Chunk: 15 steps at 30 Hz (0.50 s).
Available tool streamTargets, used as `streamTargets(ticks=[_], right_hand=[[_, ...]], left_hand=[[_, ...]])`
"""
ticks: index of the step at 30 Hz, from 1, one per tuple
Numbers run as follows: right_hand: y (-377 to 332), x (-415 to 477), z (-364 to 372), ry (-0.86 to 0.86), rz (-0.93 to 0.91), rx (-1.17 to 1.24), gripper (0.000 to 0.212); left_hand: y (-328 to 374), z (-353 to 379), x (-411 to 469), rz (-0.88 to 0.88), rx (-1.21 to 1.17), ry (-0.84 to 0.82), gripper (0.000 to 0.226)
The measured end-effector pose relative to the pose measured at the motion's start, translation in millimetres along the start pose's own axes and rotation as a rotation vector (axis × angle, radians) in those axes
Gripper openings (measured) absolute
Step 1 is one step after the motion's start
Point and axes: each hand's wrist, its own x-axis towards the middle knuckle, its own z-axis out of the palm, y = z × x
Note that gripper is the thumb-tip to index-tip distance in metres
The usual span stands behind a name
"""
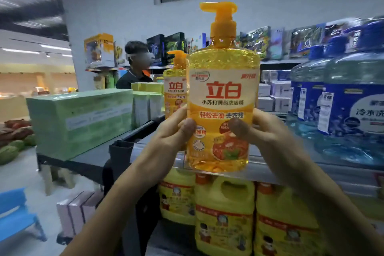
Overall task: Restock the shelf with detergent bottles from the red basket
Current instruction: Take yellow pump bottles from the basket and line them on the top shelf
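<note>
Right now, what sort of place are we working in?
Probably a shop aisle: a shelf lined with blue jugs, yellow jugs below, boxed goods behind the held bottle.

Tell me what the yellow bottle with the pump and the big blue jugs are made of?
The pump bottle looks like clear, glossy plastic: you can see the golden liquid through it, under a shiny printed label. Its pump looks like solid orange plastic, not see-through. The blue jugs seem to be clear bluish plastic too, with light glinting on them.
</note>
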Motion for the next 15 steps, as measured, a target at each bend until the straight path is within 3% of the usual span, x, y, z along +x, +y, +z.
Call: streamTargets(ticks=[5,8,15], right_hand=[[6,43,1,0.091,-0.008,-0.035,0.046],[12,59,-1,0.109,0.037,-0.029,0.034],[42,86,-4,0.141,0.227,-0.034,0.038]], left_hand=[[-18,-28,55,0.063,-0.017,-0.096,0.045],[-32,-40,80,0.032,-0.035,-0.16,0.042],[-64,-63,110,-0.11,-0.05,-0.329,0.039]])
